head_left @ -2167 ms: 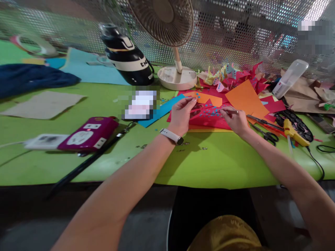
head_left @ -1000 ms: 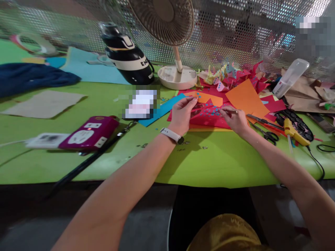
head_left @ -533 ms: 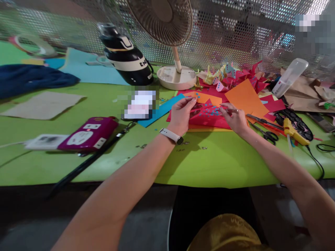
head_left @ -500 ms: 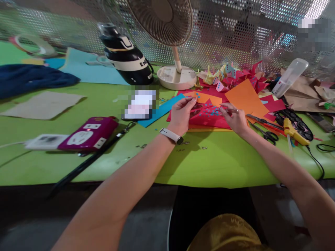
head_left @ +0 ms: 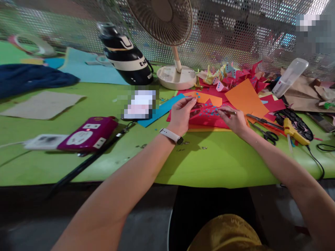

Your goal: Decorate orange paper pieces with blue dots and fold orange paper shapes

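Note:
My left hand (head_left: 180,113), with a watch (head_left: 171,136) on its wrist, is closed in a pinch on a piece of red folded paper, largely hidden by the fingers. Just right of it, small blue paper dots (head_left: 210,110) lie scattered over red paper (head_left: 209,121). Between the fingertips of my right hand (head_left: 235,122) is a thin, dark, stick-like tool (head_left: 230,112); its exact kind is too small to tell. The tip of that hand is close to the blue dots. An orange strip (head_left: 209,99) lies behind both hands.
Scissors (head_left: 270,136) and a yellow glue gun (head_left: 294,131) lie at the right. Folded paper cranes (head_left: 235,75) pile up at the back, near a fan (head_left: 176,78). A bottle (head_left: 131,59), a phone (head_left: 140,104) and a purple power strip (head_left: 89,134) stand leftward.
My right hand has shifted slightly left and down, its fingertips closer to the blue dots. My left hand stays in the same place.

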`<state>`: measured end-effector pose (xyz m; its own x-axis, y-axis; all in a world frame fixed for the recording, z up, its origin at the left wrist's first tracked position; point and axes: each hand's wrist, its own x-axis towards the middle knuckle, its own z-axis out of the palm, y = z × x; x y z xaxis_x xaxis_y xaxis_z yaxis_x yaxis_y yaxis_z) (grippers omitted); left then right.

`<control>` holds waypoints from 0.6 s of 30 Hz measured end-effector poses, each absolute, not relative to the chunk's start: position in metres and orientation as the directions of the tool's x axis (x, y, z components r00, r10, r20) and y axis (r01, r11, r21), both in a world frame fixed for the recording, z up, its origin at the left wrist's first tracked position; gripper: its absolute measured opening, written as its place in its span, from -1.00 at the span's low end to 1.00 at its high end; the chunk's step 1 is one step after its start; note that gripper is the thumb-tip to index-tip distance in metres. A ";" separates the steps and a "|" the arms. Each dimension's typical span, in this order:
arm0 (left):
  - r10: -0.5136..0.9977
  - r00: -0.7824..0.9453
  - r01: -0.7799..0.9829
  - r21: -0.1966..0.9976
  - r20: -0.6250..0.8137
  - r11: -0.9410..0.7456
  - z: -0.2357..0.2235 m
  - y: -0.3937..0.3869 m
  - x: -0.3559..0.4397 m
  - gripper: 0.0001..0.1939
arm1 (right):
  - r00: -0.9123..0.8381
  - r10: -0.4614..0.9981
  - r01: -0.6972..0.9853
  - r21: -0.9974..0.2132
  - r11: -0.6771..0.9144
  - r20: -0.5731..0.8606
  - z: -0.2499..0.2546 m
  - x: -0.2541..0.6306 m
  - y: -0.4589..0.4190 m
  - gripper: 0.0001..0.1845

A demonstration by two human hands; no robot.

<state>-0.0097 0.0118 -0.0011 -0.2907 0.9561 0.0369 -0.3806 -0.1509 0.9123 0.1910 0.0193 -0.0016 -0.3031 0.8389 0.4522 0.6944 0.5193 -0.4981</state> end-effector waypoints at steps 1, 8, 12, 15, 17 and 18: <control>0.956 -0.291 -0.385 0.910 0.038 -0.154 -0.001 0.012 -0.010 -0.81 | -0.298 0.841 0.696 -0.500 0.515 0.451 -0.001 0.191 0.019 -0.76; 0.953 -0.303 -0.388 0.910 0.025 -0.147 -0.001 0.012 -0.009 -0.81 | -0.304 0.847 0.714 -0.484 0.506 0.436 0.000 0.192 0.020 -0.76; 0.955 -0.295 -0.386 0.910 0.032 -0.150 0.000 0.011 -0.009 -0.81 | -0.310 0.847 0.709 -0.490 0.508 0.431 0.001 0.192 0.021 -0.75; 0.955 -0.294 -0.383 0.911 0.038 -0.154 0.000 0.011 -0.009 -0.82 | -0.310 0.851 0.701 -0.503 0.505 0.424 0.001 0.192 0.022 -0.73; 0.955 -0.294 -0.371 0.917 0.035 -0.148 0.000 0.011 -0.009 -0.83 | -0.312 0.852 0.699 -0.506 0.506 0.421 0.000 0.192 0.023 -0.73; 0.956 -0.293 -0.364 0.920 0.034 -0.145 0.000 0.011 -0.009 -0.84 | -0.312 0.851 0.701 -0.503 0.506 0.422 0.000 0.192 0.023 -0.74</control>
